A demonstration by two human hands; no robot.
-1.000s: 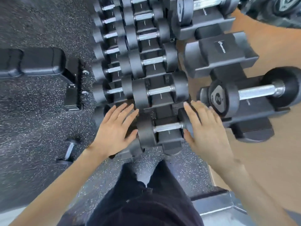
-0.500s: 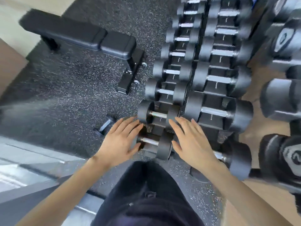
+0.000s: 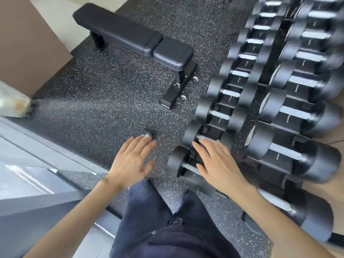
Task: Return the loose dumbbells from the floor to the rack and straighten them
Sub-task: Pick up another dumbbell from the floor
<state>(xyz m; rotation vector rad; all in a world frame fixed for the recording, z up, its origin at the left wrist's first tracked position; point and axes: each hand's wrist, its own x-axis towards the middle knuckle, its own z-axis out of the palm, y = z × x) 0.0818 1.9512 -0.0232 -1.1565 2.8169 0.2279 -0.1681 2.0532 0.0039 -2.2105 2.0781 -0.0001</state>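
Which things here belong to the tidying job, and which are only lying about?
Belong to the job:
- small dumbbell on the floor, partly hidden behind the left hand
- nearest racked dumbbell, under the right hand
- dumbbell rack

Just lying about:
- black bench
- blurred pale object at the left edge

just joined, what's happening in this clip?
A person is tidying dumbbells in a gym. Both hands are open and empty: the right hand hovers over the nearest small racked dumbbell, the left hand is over the speckled floor, partly covering a small loose dumbbell there. A bench stands beyond.
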